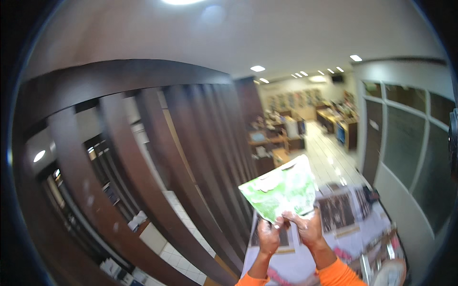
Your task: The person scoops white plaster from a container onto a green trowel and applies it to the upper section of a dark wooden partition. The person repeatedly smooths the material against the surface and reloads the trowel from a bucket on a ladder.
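left hand (268,237) and right hand (310,229) held a green-and-white packet (284,188), fingers (290,216) pinched its lower edge, tabletop (347,243) lay below, dark slatted partition (193,128) stood at left

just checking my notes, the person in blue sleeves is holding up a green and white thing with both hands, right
Not quite: the head view shows the sleeves are orange, not blue. The left hand and right hand do hold up the green and white thing.
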